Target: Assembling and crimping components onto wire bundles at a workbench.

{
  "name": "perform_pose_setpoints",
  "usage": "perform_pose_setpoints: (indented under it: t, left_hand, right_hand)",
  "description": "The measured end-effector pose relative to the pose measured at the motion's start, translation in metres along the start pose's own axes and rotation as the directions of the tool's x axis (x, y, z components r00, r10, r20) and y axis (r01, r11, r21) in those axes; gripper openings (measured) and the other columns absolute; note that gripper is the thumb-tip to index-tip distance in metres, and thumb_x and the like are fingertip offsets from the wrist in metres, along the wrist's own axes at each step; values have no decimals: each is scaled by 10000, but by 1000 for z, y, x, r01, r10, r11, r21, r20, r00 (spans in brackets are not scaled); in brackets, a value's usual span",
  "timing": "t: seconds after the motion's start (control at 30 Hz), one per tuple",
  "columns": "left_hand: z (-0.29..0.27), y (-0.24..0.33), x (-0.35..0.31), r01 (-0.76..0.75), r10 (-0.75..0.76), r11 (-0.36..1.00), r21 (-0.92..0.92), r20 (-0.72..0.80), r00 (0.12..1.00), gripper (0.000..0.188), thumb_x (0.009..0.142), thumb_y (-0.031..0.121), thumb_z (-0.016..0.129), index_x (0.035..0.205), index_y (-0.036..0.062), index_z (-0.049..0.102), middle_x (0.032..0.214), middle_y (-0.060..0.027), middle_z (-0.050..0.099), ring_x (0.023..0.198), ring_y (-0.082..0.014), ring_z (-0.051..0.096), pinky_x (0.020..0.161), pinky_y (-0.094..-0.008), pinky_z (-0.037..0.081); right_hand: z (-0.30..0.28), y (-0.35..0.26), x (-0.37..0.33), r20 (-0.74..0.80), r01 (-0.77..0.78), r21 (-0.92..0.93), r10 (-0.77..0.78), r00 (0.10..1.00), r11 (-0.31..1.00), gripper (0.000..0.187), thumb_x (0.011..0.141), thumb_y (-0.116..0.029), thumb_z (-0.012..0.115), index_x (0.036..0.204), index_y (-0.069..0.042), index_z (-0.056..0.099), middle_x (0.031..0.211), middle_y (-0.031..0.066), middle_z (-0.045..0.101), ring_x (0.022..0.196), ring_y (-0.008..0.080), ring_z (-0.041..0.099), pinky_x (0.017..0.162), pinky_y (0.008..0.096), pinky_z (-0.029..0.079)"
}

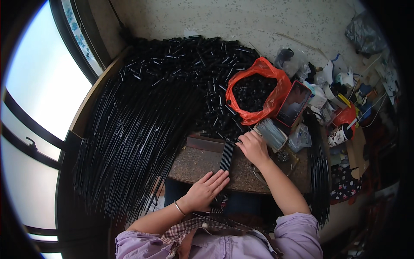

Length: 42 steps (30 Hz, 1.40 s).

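A row of thin black rods [226, 157] lies side by side across a brown speckled board [198, 166] in front of me. My left hand [209, 187] rests flat over the near part of the row, its fingers stretched out together. At the far end of the rods, my right hand [253, 147] has its fingers pinched close to the rod tips; what they hold, if anything, is too small to make out. A dark raised strip [207, 143] runs along the board's far side, left of the rods.
Many long black rods [133, 142] spread across the left. Short black tubular pieces [185, 58] are heaped behind. An orange-red plastic bag [282, 82] holds small black parts. Nearby are a phone [294, 103], a box of pale thin sticks [271, 134] and a patterned cup [340, 135].
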<state>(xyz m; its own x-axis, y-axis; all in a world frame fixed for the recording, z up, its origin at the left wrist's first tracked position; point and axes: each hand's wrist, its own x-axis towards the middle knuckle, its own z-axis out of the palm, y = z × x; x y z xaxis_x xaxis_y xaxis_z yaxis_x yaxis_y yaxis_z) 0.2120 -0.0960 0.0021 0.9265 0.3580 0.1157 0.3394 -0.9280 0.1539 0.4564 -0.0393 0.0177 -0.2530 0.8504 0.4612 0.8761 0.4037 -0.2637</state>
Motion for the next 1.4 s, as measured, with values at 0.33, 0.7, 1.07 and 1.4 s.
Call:
perform_pose_setpoints:
  t: [0.33, 0.7, 1.07, 1.4]
  left_hand:
    - [-3, -3, 0, -1, 5, 997, -77, 51, 999, 999, 537, 340, 682, 1358, 8, 217, 1424, -154, 206, 1327, -269, 191, 1067, -394, 171]
    - [-2, -1, 2, -2, 2, 992, -127, -1, 1000, 916, 601, 309, 649, 1354, 4, 225, 1420, -163, 211, 1325, -276, 197, 1067, -394, 172]
    - [-7, 10, -6, 9, -15, 968, -252, -18, 1000, 782, 655, 171, 536, 1350, -14, 230, 1423, -176, 203, 1325, -290, 198, 1058, -405, 174]
    - [-9, 17, -7, 47, -40, 976, -212, 37, 999, 790, 633, 138, 531, 1349, -16, 232, 1426, -174, 194, 1329, -287, 189, 1055, -407, 177]
  right_hand:
    - [-23, 5, -37, 103, -67, 34, 64, 993, 997, 137, 749, -43, 574, 876, -58, 625, 782, 62, 544, 678, 258, 582, 595, 355, 474]
    - [-7, 6, -2, 26, -127, 258, 124, 992, 958, 124, 746, -55, 620, 859, -5, 623, 770, 102, 568, 658, 260, 577, 582, 325, 452]
    - [-46, 81, -40, -31, -456, -157, 457, 889, 876, 113, 669, -113, 672, 690, -18, 616, 763, 123, 555, 743, 306, 563, 661, 393, 461]
    - [-19, 9, -25, 69, -162, 50, 158, 985, 986, 123, 754, -36, 582, 868, -38, 627, 763, 97, 553, 740, 292, 579, 633, 351, 465]
